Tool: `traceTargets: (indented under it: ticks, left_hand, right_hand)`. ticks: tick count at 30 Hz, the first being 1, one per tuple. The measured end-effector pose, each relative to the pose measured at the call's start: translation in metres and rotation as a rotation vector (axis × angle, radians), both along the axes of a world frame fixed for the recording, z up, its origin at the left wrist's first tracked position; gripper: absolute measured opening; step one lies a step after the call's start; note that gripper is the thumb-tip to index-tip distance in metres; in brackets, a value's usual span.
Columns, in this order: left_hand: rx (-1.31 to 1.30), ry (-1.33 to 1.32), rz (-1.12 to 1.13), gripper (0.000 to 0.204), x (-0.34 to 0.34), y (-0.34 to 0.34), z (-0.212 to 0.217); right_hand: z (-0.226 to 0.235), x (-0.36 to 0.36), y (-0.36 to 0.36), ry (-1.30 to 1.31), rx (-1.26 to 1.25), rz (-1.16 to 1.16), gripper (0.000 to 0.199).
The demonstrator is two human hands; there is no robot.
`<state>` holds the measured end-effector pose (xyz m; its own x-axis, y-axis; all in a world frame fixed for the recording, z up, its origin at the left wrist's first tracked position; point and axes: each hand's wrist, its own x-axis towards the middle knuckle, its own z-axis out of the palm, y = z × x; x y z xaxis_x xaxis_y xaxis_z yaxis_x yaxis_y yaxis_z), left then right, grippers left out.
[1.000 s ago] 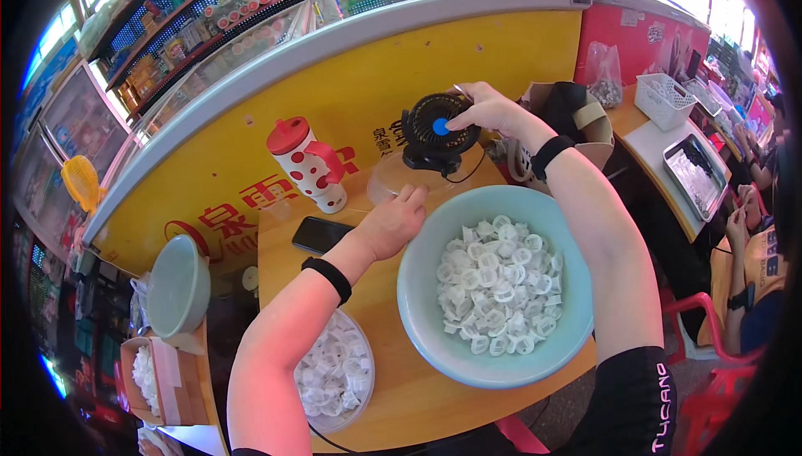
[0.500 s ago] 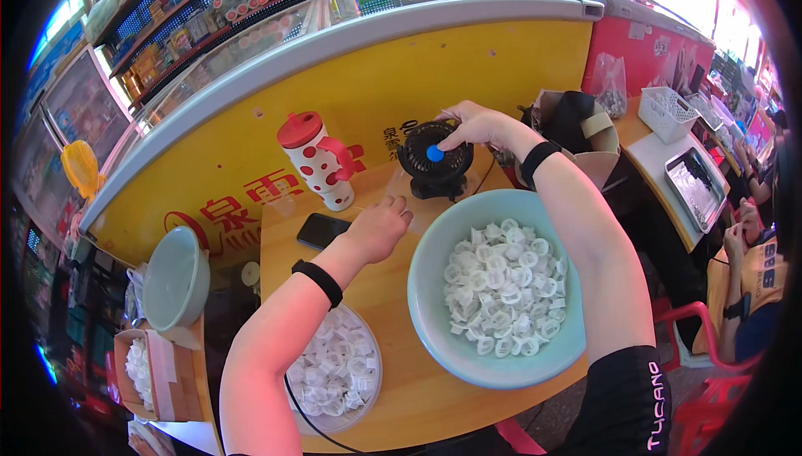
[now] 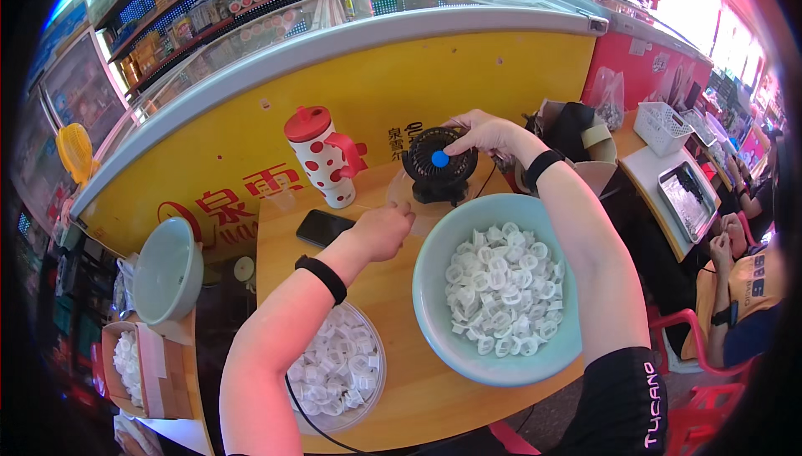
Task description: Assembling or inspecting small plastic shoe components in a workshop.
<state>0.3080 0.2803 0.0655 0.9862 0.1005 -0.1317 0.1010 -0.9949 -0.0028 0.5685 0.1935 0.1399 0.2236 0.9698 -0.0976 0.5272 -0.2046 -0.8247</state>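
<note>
Small black desk fan (image 3: 439,174) with a blue hub, standing at the far edge of the wooden table (image 3: 401,289), just in front of the yellow counter front (image 3: 334,105); a thin cable seems to run from it toward the right. Nearest the body: a clear shallow tray (image 3: 338,368) of small white plastic rings under the left forearm, and beside it on the right a large pale blue bowl (image 3: 468,347) heaped with the same rings, its rim overhanging the near table edge a little. Risk, as I judge it: the right forearm crosses directly above the bowl, so a dropped elbow could tip it off the edge and spill rings; the fan is light and top-heavy, so a push from above could rock it back or drag on its cable. Mid-table: left hand (image 3: 383,230) loosely curled into a soft fist, fingers together, knuckles resting on or just above a thin clear disc on the wood; whether it pinches anything I cannot tell. A black phone (image 3: 324,227) lies flat just left of it. Farther: right hand (image 3: 489,133) reaches over the fan, fingers slightly spread, thumb and fingertips lying on the upper rim of the grille, not closed round it. A white tumbler with red dots and red lid (image 3: 322,159) stands left of the fan, apart from it.
</note>
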Motion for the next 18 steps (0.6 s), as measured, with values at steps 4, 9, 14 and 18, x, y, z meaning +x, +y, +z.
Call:
traceTargets:
  ticks: [4, 9, 14, 18]
  left_hand:
    - [-0.022, 0.022, 0.008, 0.056, 0.001, -0.001, 0.002]
    - [-0.029, 0.088, 0.069, 0.051, -0.003, 0.003, 0.013]
    - [-0.091, 0.204, 0.236, 0.044, -0.006, 0.005, 0.038]
    - [-0.147, 0.026, 0.177, 0.032, -0.034, -0.007, 0.072]
  right_hand:
    - [-0.001, 0.001, -0.003, 0.032, -0.036, -0.028, 0.068]
    - [0.002, -0.011, -0.006, 0.024, -0.059, -0.046, 0.069]
    - [0.002, -0.003, -0.018, 0.09, -0.027, -0.061, 0.067]
    - [0.007, -0.012, -0.02, 0.035, -0.011, -0.032, 0.068]
